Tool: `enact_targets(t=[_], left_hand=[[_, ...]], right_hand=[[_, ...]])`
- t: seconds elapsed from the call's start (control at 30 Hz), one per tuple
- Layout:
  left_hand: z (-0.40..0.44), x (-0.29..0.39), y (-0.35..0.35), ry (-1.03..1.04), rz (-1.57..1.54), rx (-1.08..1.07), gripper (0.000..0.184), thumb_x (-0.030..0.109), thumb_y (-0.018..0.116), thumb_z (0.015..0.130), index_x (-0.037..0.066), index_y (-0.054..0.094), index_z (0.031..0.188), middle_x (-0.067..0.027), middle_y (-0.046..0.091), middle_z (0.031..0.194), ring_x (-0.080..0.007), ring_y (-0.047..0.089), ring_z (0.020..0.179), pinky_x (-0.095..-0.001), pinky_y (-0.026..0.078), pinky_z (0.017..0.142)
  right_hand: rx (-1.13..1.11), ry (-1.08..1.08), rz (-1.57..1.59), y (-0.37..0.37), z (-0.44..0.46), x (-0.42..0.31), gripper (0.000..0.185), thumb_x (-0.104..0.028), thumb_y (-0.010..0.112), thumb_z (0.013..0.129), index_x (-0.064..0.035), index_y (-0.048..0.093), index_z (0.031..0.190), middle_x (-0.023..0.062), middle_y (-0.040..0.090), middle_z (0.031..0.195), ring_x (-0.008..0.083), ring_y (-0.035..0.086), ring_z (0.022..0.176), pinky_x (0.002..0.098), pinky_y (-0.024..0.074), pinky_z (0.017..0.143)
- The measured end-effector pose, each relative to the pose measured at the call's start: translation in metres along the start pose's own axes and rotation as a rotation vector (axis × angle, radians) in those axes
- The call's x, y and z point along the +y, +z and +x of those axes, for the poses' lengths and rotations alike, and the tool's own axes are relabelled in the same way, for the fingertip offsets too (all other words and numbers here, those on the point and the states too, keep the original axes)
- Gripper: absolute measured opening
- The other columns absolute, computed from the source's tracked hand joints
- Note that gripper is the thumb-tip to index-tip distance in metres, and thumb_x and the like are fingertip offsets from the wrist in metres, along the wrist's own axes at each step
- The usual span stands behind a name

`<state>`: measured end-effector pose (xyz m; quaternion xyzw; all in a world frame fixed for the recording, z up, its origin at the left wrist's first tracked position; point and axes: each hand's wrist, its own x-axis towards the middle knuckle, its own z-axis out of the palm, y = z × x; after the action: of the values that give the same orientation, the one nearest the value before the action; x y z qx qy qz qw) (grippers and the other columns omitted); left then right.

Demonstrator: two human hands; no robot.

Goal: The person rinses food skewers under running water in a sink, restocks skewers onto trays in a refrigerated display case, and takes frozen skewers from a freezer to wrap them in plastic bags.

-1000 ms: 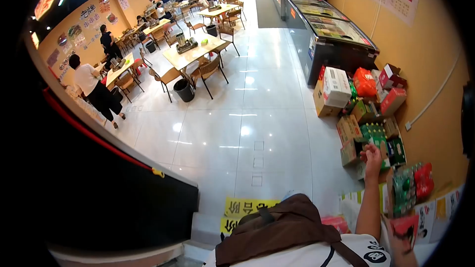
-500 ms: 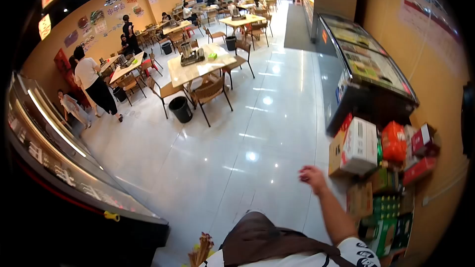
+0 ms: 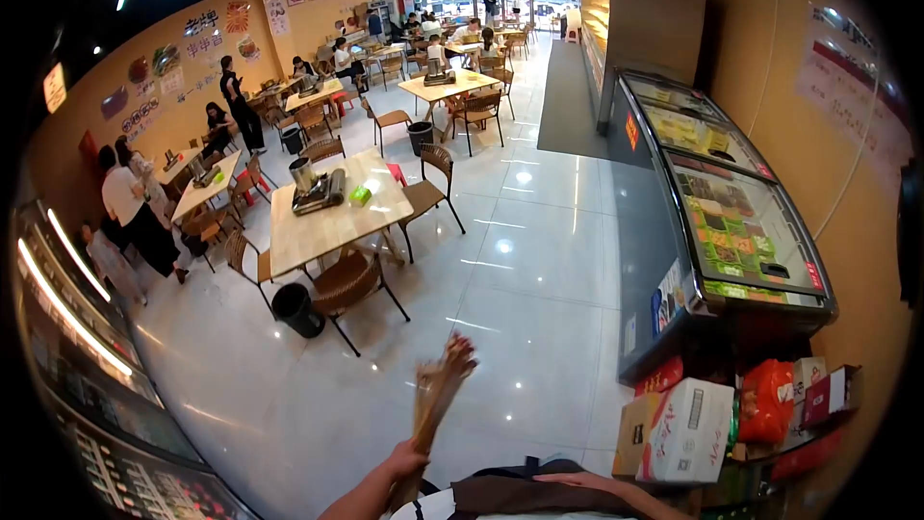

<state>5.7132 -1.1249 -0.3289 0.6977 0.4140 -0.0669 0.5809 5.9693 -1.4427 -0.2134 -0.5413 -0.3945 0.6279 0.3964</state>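
Observation:
My left hand (image 3: 406, 462) is closed around a bundle of skewers (image 3: 438, 400), thin tan sticks with reddish-brown ends pointing up and away from me. The upper ends are smeared by motion, so I cannot make out what is on them. My right hand (image 3: 582, 483) lies flat against the brown apron (image 3: 505, 498) at my waist, fingers stretched out and holding nothing that I can see.
Ahead stands a wooden table (image 3: 380, 209) with a portable stove (image 3: 320, 193), chairs and a black bin (image 3: 299, 310). A glass-topped freezer (image 3: 741, 221) and stacked cartons (image 3: 685, 431) line the right. A lit display case (image 3: 77, 318) flanks the left. Several people are farther off.
The table and freezer now appear closer. My left hand and the skewers have risen into fuller view. My right hand has swung from out in front back to the apron.

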Motion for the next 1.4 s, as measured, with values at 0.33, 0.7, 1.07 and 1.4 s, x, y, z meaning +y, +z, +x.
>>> enact_targets(t=[0.33,0.7,1.07,1.4], left_hand=[[0.311,0.372,0.027,0.300,-0.367,-0.195,0.019,0.006,0.066,0.072,0.004,0.054,0.086,-0.0009,0.056,0.081,-0.0118,0.054,0.072,-0.0275,0.046,0.066],[0.583,0.619,-0.033,0.417,-0.633,-0.037,0.029,-0.008,0.065,0.069,0.010,0.043,0.078,-0.0098,0.051,0.099,-0.0211,0.059,0.082,-0.0326,0.049,0.066],[0.946,0.880,-0.067,0.473,-0.654,-0.173,0.020,-0.003,0.064,0.073,0.007,0.047,0.079,-0.0076,0.053,0.100,-0.0158,0.058,0.078,-0.0301,0.048,0.066],[1.255,1.096,-0.073,0.383,-0.645,-0.151,0.029,-0.010,0.060,0.070,0.010,0.041,0.077,-0.0112,0.048,0.103,-0.0211,0.058,0.083,-0.0331,0.049,0.067]], right_hand=[[0.640,-0.271,0.925,-0.371,0.098,-0.021,0.038,-0.024,0.039,0.095,0.0092,0.052,0.107,0.0279,0.057,0.108,0.0366,0.056,0.104,0.0476,0.0419,0.094],[0.405,-0.165,0.258,-0.768,0.350,-0.218,0.026,-0.018,0.047,0.093,0.0049,0.058,0.093,0.0095,0.059,0.067,0.0174,0.058,0.065,0.0290,0.0475,0.064],[0.347,-0.085,-0.063,-1.047,0.422,-0.248,0.031,-0.026,0.049,0.093,-0.0080,0.059,0.116,0.0053,0.059,0.117,0.0174,0.051,0.112,0.0277,0.0365,0.097],[0.680,-0.159,0.358,-1.432,0.570,-0.327,0.032,-0.019,0.044,0.094,0.0060,0.059,0.109,0.0148,0.063,0.104,0.0214,0.060,0.098,0.0323,0.0444,0.091]])
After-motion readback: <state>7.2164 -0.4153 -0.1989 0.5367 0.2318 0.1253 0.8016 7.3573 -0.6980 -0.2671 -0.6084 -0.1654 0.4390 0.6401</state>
